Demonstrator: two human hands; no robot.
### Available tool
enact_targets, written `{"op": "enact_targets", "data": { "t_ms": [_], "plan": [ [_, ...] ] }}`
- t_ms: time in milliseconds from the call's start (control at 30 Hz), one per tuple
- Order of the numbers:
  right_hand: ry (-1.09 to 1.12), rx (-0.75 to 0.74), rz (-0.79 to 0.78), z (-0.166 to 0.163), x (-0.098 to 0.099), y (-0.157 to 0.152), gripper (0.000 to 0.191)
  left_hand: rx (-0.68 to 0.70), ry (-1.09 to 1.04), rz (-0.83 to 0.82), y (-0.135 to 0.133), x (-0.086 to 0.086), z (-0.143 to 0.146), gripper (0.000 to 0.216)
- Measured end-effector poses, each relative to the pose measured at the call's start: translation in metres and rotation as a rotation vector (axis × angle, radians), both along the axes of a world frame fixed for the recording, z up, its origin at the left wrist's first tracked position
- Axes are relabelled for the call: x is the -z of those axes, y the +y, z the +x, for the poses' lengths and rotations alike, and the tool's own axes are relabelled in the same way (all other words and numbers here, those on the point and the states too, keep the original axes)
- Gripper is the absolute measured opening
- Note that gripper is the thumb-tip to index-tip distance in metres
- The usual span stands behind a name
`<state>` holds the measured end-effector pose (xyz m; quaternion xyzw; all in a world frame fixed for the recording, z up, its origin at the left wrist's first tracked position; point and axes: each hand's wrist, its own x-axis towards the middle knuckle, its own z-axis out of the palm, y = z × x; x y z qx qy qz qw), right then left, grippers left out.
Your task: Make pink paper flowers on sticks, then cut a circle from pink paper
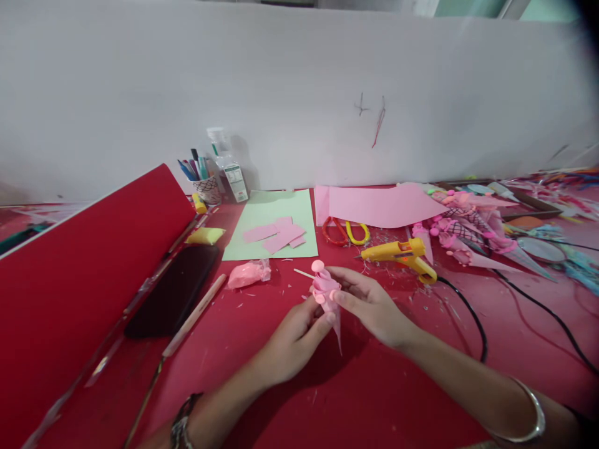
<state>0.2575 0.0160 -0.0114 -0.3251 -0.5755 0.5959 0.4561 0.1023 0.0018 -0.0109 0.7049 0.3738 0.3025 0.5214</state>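
L hand [292, 337] grip: fingers pinched shut on small pink paper cone w/ round dots [327, 296], held just above red desk [350, 399], tip down. R hand [369, 302] grip closed on cone's upper side. Judgement: keep pinch light, else paper creases. Count: 1 cone in hand, 2 prs red- and yellow-handled scissors [333, 232], 1 yellow plastic glue gun [402, 254].

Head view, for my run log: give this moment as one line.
left hand: holds pink paper cone | right hand: pinches its top | nearby: yellow glue gun | surface: red table
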Motion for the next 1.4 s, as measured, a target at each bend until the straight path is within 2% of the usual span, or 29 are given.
{"op": "enact_targets", "data": {
  "t_ms": [467, 733, 900, 1167, 1400],
  "plan": [
    [0.155, -0.055, -0.036, -0.002, 0.003, 0.0, 0.037, -0.043, 0.091, 0.045, 0.001, 0.009, -0.001, 0.022],
    [0.124, -0.076, -0.038, -0.002, 0.004, 0.001, 0.039, -0.06, 0.135, 0.098, 0.003, 0.011, 0.0, 0.022],
    [0.015, -0.018, -0.076, -0.003, 0.004, -0.002, 0.043, -0.054, 0.221, 0.175, 0.003, 0.013, 0.001, 0.021],
    [-0.004, -0.045, -0.006, -0.004, 0.005, -0.001, 0.016, -0.083, 0.356, 0.266, 0.003, 0.015, -0.001, 0.016],
    [-0.035, -0.052, 0.024, -0.003, 0.0, -0.003, 0.013, -0.103, 0.389, 0.297, 0.002, 0.016, -0.001, 0.016]
  ]
}}
